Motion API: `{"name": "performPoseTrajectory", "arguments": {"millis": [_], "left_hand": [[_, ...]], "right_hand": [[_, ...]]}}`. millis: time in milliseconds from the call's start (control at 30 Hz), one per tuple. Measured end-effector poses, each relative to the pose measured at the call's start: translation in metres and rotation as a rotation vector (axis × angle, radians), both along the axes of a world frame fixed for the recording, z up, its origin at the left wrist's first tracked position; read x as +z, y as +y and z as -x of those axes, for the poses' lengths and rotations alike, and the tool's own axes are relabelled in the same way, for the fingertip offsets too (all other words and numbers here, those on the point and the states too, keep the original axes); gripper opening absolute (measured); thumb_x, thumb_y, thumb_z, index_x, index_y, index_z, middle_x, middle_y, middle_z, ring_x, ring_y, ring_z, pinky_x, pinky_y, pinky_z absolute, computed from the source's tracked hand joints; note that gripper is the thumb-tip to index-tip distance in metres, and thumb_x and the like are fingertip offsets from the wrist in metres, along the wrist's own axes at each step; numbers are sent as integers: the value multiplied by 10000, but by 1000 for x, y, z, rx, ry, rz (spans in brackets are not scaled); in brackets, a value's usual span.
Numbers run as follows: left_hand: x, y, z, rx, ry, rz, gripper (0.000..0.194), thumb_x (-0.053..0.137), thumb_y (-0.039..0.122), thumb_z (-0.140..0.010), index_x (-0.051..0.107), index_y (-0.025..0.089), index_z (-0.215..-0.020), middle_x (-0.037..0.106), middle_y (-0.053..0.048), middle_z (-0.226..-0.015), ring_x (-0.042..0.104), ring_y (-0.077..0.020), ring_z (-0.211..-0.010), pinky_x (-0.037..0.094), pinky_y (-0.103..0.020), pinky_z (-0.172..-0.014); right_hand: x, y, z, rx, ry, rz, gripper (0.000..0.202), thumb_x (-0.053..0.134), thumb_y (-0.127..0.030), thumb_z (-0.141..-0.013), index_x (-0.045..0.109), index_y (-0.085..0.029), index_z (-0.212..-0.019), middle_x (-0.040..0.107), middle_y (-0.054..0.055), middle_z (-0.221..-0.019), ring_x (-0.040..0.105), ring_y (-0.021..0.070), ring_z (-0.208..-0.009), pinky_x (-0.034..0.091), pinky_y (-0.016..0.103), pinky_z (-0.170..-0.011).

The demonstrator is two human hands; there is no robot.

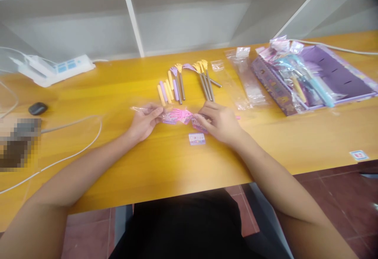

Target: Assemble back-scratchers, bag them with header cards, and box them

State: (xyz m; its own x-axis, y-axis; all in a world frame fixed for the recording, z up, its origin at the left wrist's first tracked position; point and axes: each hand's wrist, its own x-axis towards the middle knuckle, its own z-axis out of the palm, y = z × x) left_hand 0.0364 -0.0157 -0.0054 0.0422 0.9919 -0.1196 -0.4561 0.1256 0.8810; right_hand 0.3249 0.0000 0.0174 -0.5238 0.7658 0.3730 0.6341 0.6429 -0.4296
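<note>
Between my hands lies a pink hand-shaped scratcher head (181, 114) in or against a clear plastic bag. My left hand (146, 123) pinches the clear bag (141, 109) at its left end. My right hand (220, 121) is closed round the pink scratcher, whose pink end shows at its right. Small printed cards (197, 139) lie by my right hand, one of them flat on the table. Beyond my hands are yellow and purple handles (167, 87) and scratchers with metal rods (206, 82).
Clear bags (248, 78) lie right of the scratchers. A purple box (339, 72) holds packaged items at the right. On the left are a power strip (59, 70), a black object (37, 108) and white cables. Shelving stands behind the table (147, 172).
</note>
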Motion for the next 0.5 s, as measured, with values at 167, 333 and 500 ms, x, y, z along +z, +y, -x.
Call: {"name": "performPoseTrajectory", "arguments": {"millis": [167, 333, 500], "left_hand": [[-1, 1, 1, 3, 16, -9, 390, 1036, 421, -694, 788, 132, -777, 793, -53, -796, 719, -143, -730, 605, -284, -734], [-1, 2, 2, -18, 19, -37, 373, 1021, 439, -720, 802, 143, -781, 802, -62, -817, 719, -141, -733, 609, -278, -735], [-2, 1, 2, -39, 15, -22, 384, 1019, 451, -724, 799, 144, -794, 799, -48, -828, 737, -146, -779, 626, -284, -766]], "right_hand": [[4, -1, 0, -29, -13, -24, 524, 509, -552, -1135, 716, -167, -846, 657, 73, -853, 615, 170, -750, 362, 317, -670], [-2, 0, 2, -14, 4, -29, 483, 521, -523, -1136, 747, -175, -889, 652, 67, -867, 631, 172, -778, 398, 313, -696], [-6, -1, 4, 14, 4, -18, 436, 527, -476, -1139, 753, -183, -909, 654, 61, -887, 639, 169, -785, 419, 309, -712]]}}
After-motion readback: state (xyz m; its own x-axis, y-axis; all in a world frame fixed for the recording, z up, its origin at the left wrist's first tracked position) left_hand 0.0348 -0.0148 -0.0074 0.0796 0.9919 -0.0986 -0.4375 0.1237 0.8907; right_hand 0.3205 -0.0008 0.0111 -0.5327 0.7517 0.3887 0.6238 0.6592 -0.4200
